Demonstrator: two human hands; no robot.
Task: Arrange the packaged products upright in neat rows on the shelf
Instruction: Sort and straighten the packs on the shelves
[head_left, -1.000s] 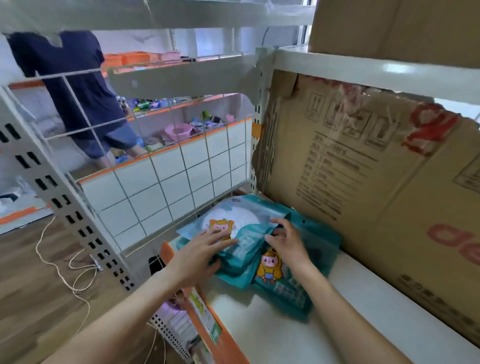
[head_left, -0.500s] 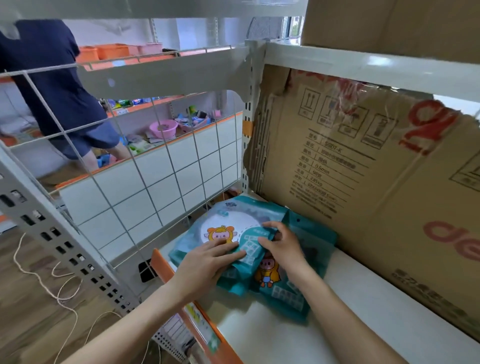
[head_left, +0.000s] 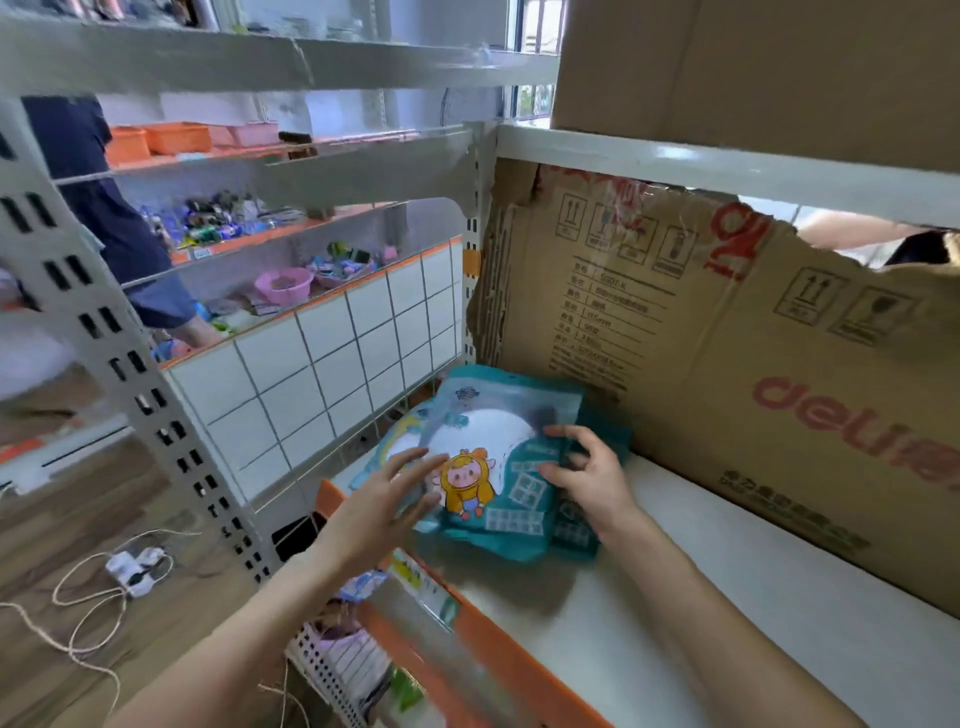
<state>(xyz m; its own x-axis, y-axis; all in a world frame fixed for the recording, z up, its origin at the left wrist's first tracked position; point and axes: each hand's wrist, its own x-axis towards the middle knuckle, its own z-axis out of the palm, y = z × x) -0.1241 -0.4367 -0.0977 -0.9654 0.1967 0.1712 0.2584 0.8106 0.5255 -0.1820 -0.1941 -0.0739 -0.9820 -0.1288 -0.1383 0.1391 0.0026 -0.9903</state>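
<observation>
The left hand (head_left: 387, 501) has no grip on anything: its fingers are spread and straight, hovering at the left edge of the teal plastic packets printed with a yellow cartoon figure (head_left: 498, 467); whether the fingertips touch the film is blurred. The right hand (head_left: 584, 467) curls its fingers over the right edge of the top packet and seems to pinch it lightly.

The packets lie in a loose, leaning stack at the back left corner of the white shelf with an orange front lip (head_left: 701, 597), resting toward the white wire grid panel (head_left: 332, 374) on the left and near the torn brown cardboard sheet with red lettering (head_left: 727, 364) behind.

None stands properly upright yet. As I judge it, the slick film could let the top packet slide off the pile if only one edge is lifted, and soft pouches stood alone may slump or fan forward toward the lip, since nothing props them there.
</observation>
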